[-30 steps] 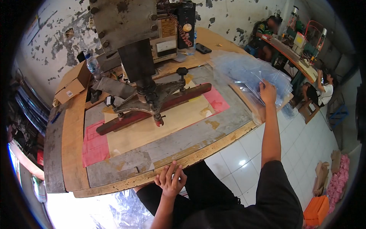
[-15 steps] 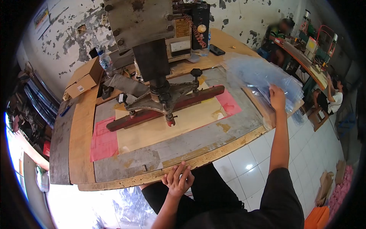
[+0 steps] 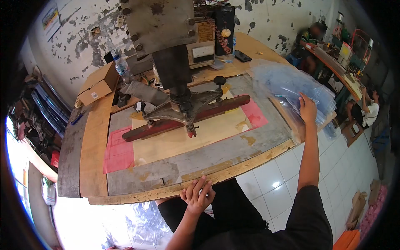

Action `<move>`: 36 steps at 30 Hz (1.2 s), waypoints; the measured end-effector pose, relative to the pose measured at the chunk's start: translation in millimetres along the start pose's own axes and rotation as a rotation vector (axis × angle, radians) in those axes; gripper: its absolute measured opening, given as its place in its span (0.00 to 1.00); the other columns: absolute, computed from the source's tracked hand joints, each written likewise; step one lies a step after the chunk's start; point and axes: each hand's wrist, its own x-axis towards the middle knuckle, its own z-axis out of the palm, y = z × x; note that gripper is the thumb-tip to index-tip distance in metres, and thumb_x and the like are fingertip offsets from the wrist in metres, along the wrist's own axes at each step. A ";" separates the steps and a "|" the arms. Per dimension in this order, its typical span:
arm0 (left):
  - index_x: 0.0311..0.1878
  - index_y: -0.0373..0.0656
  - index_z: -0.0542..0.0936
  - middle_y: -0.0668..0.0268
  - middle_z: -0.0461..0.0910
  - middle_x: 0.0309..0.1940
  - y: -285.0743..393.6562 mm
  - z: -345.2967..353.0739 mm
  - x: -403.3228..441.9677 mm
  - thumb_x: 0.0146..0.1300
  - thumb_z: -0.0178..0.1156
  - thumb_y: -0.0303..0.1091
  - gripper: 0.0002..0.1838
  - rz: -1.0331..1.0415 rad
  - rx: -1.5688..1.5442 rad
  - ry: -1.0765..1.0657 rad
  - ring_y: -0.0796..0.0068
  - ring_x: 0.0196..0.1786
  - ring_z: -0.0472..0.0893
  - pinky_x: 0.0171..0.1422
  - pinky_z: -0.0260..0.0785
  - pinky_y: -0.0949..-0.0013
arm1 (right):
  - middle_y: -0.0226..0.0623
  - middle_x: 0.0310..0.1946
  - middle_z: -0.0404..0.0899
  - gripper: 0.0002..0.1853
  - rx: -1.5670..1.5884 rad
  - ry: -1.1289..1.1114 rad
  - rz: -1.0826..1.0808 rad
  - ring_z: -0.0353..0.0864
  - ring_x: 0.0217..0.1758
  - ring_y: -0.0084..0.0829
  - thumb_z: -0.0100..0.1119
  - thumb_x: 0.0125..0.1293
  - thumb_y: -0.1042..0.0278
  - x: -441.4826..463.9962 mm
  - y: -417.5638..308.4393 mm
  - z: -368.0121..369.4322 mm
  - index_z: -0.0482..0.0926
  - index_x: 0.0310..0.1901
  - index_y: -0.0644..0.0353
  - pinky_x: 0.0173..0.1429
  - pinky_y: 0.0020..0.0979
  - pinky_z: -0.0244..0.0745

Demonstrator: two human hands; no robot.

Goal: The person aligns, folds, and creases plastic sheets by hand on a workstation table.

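My left hand (image 3: 197,196) rests at the table's front edge (image 3: 166,194), its fingers apart and holding nothing. Over on the right, my right hand (image 3: 308,109) touches a loose stack of clear plastic sheets (image 3: 283,81), with the fingers reaching out over its near part. I see no sheet lifted in that hand. Between the hands and the wall stands a press machine (image 3: 171,68), its red bar (image 3: 187,118) above a cream board (image 3: 166,148). Pink sheets (image 3: 118,150) stick out at both ends of the board.
A cardboard box (image 3: 98,85) and a water bottle (image 3: 121,66) stand at the back left. A phone (image 3: 242,56) lies behind the press. Two people sit at a bench (image 3: 329,62) at far right. Crumpled clear plastic (image 3: 146,225) lies on the floor.
The whole view has shifted slightly, so things appear further right. My right hand's fingers have stretched out a little over the plastic sheets. My left hand stays at the table edge.
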 end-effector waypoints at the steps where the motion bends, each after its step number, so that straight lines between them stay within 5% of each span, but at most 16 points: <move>1: 0.52 0.62 0.87 0.78 0.85 0.63 0.5 -0.4 1.0 0.57 0.72 0.37 0.18 0.007 -0.005 0.006 0.69 0.68 0.77 0.84 0.47 0.55 | 0.48 0.59 0.88 0.17 0.000 0.001 0.000 0.86 0.61 0.52 0.57 0.80 0.62 0.2 6.3 4.0 0.86 0.62 0.57 0.72 0.49 0.75; 4: 0.52 0.62 0.87 0.78 0.85 0.63 0.9 -0.9 1.2 0.57 0.72 0.37 0.18 0.007 -0.007 0.004 0.69 0.68 0.77 0.84 0.47 0.55 | 0.48 0.61 0.87 0.17 0.070 0.283 0.032 0.86 0.62 0.52 0.56 0.80 0.67 4.5 5.1 0.0 0.84 0.65 0.58 0.72 0.49 0.75; 7: 0.52 0.62 0.88 0.78 0.85 0.63 1.9 -4.6 4.0 0.58 0.72 0.37 0.17 0.005 0.002 -0.009 0.69 0.68 0.77 0.84 0.47 0.55 | 0.48 0.64 0.85 0.21 0.020 0.795 -0.315 0.86 0.62 0.52 0.53 0.79 0.74 5.3 -38.2 -35.7 0.80 0.70 0.59 0.71 0.48 0.76; 10: 0.53 0.62 0.88 0.78 0.85 0.64 1.5 -6.4 3.3 0.58 0.72 0.38 0.18 -0.004 -0.006 -0.037 0.70 0.68 0.77 0.84 0.47 0.55 | 0.47 0.72 0.79 0.25 -0.124 0.513 -0.330 0.82 0.69 0.51 0.50 0.78 0.78 0.8 -22.3 -18.4 0.74 0.75 0.59 0.74 0.49 0.74; 12: 0.53 0.62 0.89 0.78 0.85 0.64 0.6 -9.4 3.9 0.58 0.73 0.38 0.18 0.001 -0.002 -0.048 0.70 0.68 0.77 0.84 0.47 0.55 | 0.46 0.76 0.74 0.26 -0.172 -0.342 0.153 0.78 0.75 0.49 0.46 0.81 0.77 2.2 -21.3 -13.6 0.72 0.78 0.57 0.76 0.49 0.73; 16: 0.54 0.62 0.89 0.78 0.85 0.65 0.0 -14.8 7.9 0.58 0.72 0.38 0.19 0.010 -0.017 -0.085 0.70 0.68 0.77 0.84 0.49 0.56 | 0.45 0.74 0.77 0.26 0.131 0.169 0.130 0.78 0.74 0.52 0.47 0.79 0.78 -18.3 -81.2 -49.4 0.74 0.76 0.58 0.78 0.51 0.70; 18: 0.54 0.62 0.88 0.77 0.85 0.65 1.1 -14.9 8.4 0.58 0.72 0.38 0.19 -0.005 -0.018 -0.089 0.70 0.69 0.77 0.84 0.49 0.56 | 0.42 0.72 0.79 0.27 -0.179 0.363 -0.286 0.80 0.71 0.52 0.49 0.77 0.79 -27.4 -66.9 -33.6 0.73 0.76 0.58 0.78 0.53 0.70; 19: 0.55 0.62 0.88 0.77 0.85 0.65 1.5 -15.3 7.4 0.58 0.72 0.37 0.20 -0.008 -0.027 -0.094 0.70 0.69 0.77 0.84 0.49 0.56 | 0.42 0.72 0.79 0.27 -0.179 0.359 -0.286 0.80 0.71 0.52 0.49 0.77 0.79 -31.0 -64.3 -26.7 0.73 0.76 0.58 0.78 0.53 0.70; 21: 0.55 0.62 0.88 0.77 0.85 0.65 1.4 -15.8 3.7 0.58 0.72 0.37 0.20 -0.004 -0.027 -0.095 0.70 0.69 0.77 0.84 0.49 0.56 | 0.42 0.74 0.77 0.29 -0.234 -0.279 0.085 0.72 0.79 0.49 0.49 0.76 0.81 -38.0 -59.6 -19.1 0.73 0.77 0.57 0.83 0.52 0.63; 22: 0.56 0.62 0.88 0.77 0.85 0.65 0.8 -12.9 6.2 0.58 0.72 0.37 0.21 -0.005 -0.022 -0.082 0.70 0.69 0.77 0.84 0.49 0.56 | 0.42 0.74 0.77 0.29 -0.233 -0.273 0.083 0.72 0.79 0.49 0.49 0.76 0.81 -38.0 -78.5 -31.5 0.73 0.77 0.57 0.83 0.52 0.63; 24: 0.56 0.62 0.88 0.77 0.85 0.65 0.8 -13.3 9.4 0.58 0.72 0.37 0.21 -0.011 -0.017 -0.089 0.70 0.69 0.77 0.84 0.49 0.56 | 0.44 0.74 0.78 0.29 -0.043 0.319 -0.146 0.69 0.82 0.47 0.51 0.75 0.81 -49.9 -111.3 -53.1 0.73 0.77 0.57 0.84 0.51 0.61; 28: 0.56 0.62 0.88 0.77 0.85 0.66 0.5 -13.4 6.6 0.58 0.72 0.37 0.21 -0.008 -0.035 -0.079 0.70 0.69 0.78 0.83 0.50 0.57 | 0.45 0.70 0.81 0.27 -0.036 0.212 -0.196 0.74 0.79 0.48 0.52 0.76 0.80 -72.7 -108.0 -32.3 0.75 0.75 0.57 0.81 0.51 0.67; 31: 0.56 0.62 0.88 0.77 0.85 0.66 0.8 -13.5 7.4 0.57 0.72 0.36 0.21 -0.001 -0.015 -0.079 0.70 0.69 0.78 0.83 0.51 0.57 | 0.46 0.68 0.83 0.25 0.120 -0.052 0.074 0.79 0.73 0.49 0.54 0.77 0.79 -83.9 -129.6 -43.9 0.78 0.73 0.57 0.76 0.48 0.73; 33: 0.56 0.62 0.88 0.77 0.85 0.66 2.9 -16.0 9.1 0.57 0.72 0.36 0.21 -0.017 -0.020 -0.085 0.70 0.69 0.78 0.82 0.51 0.57 | 0.46 0.67 0.84 0.24 0.107 0.474 -0.218 0.82 0.68 0.51 0.55 0.76 0.79 -94.2 -153.6 -62.8 0.79 0.72 0.58 0.72 0.46 0.76; 34: 0.55 0.62 0.88 0.77 0.85 0.66 2.8 -16.8 9.9 0.57 0.72 0.36 0.21 -0.018 -0.029 -0.087 0.70 0.68 0.78 0.82 0.51 0.57 | 0.46 0.67 0.84 0.24 0.107 0.472 -0.222 0.82 0.68 0.51 0.55 0.76 0.79 -101.6 -149.4 -57.8 0.79 0.72 0.58 0.72 0.46 0.76; 36: 0.57 0.63 0.88 0.78 0.84 0.66 3.5 -18.1 9.5 0.58 0.71 0.37 0.21 -0.027 -0.019 -0.089 0.72 0.69 0.78 0.82 0.52 0.58 | 0.45 0.65 0.85 0.24 0.035 -0.081 0.051 0.85 0.63 0.51 0.57 0.77 0.77 -119.6 -136.2 -43.6 0.79 0.72 0.58 0.69 0.47 0.76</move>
